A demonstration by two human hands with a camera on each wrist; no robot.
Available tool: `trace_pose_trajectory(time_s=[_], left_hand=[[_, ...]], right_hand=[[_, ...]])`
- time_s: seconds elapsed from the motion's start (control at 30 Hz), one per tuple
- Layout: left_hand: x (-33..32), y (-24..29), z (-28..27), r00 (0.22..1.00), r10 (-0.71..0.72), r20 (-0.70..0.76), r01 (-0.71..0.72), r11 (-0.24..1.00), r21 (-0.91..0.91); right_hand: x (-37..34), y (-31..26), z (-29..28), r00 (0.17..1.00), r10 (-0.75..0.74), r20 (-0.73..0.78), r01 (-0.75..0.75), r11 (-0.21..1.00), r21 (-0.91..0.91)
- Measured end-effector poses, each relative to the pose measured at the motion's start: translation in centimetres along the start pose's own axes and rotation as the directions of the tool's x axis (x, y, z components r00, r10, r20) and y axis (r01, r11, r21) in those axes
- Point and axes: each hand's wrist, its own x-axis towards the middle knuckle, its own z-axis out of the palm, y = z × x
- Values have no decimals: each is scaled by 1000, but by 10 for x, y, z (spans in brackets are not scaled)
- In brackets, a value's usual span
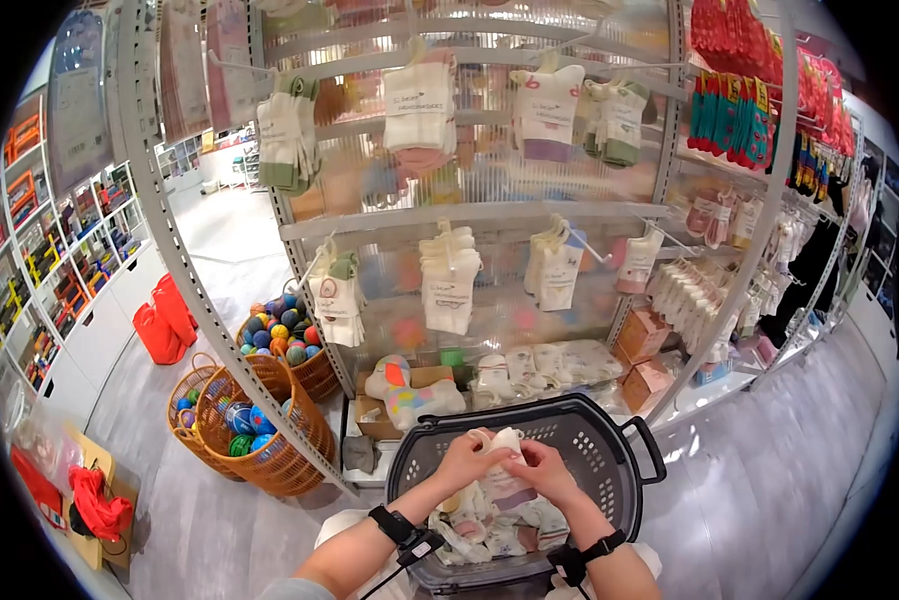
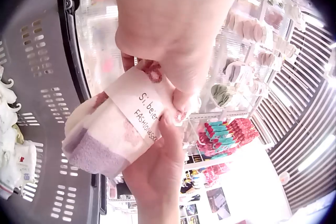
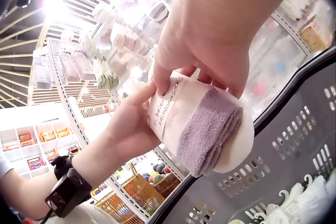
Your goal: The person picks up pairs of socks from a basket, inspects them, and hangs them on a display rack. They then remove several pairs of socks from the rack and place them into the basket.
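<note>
A bundle of white socks with purple ends (image 2: pixel 100 150) and a printed paper band is held between both hands above the basket. My left hand (image 1: pixel 472 460) pinches its upper part, thumb near the band. From the other side my right hand (image 1: pixel 545 468) grips the same bundle, and in the right wrist view the right hand (image 3: pixel 210 50) has its fingers curled behind the socks (image 3: pixel 210 129). Below, the dark grey basket (image 1: pixel 613 480) holds a pile of similar socks (image 1: pixel 490 530) with small white hooks.
Sock bundles (image 1: pixel 452 285) hang on hooks from a white rack ahead. Wicker baskets of colourful balls (image 1: pixel 280 440) stand at the left. A plush toy (image 1: pixel 415 395) and bagged socks (image 1: pixel 550 368) lie on the low shelf. Red and teal socks (image 1: pixel 730 115) hang at the upper right.
</note>
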Motion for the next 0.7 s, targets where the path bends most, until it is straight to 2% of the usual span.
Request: trace_pose_trajectory(time_s=[0.03, 0.13, 0.17, 0.2, 0.23, 0.27, 0.3, 0.33, 0.37, 0.4, 0.47, 0.6, 0.7], left_hand=[[0, -2, 0, 1000, 16, -11, -16, 1000, -10], [-1, 4, -2, 992, -121, -33, 118, 988, -95], [1, -2, -1, 991, -120, -59, 113, 986, -121], [4, -5, -1, 985, -141, -100, 127, 983, -134], [5, -7, -3, 977, -169, -133, 160, 984, -72], [10, -9, -6, 950, -254, -182, 275, 956, 101], [8, 8, -6, 949, -230, -217, 244, 969, 40], [10, 0, -3, 947, -237, -215, 216, 970, -115], [17, -33, -1, 955, -254, -152, 185, 913, -363], [15, -19, -3, 947, -309, -86, 216, 812, -542], [14, -3, -11, 958, -287, 30, 230, 697, -679], [23, -4, -20, 932, -352, 83, 289, 590, -754], [23, 2, -16, 962, -249, 115, 206, 380, -902]], right_hand=[[0, 0, 1, 1000, 1, -10, -1, 1000, -8], [1, 0, -1, 999, -42, -30, 33, 964, -263], [6, 12, -2, 997, -64, -32, 58, 986, -153], [4, 7, -1, 999, -27, -37, 23, 994, -107], [7, 11, -3, 1000, -18, -23, 15, 993, -119], [5, 4, -4, 1000, 8, -2, -9, 987, -162], [6, 3, -3, 1000, 28, -1, -28, 996, -87], [9, 14, -4, 1000, -21, -12, 20, 997, -72], [9, 11, -3, 999, -52, -16, 52, 998, -26], [6, 7, -2, 996, -82, -19, 83, 996, 21], [1, -6, -5, 980, 196, 17, -195, 980, -43], [8, 10, -3, 986, 156, -58, -155, 988, 23], [12, 14, -1, 978, 140, -152, -111, 976, 186]])
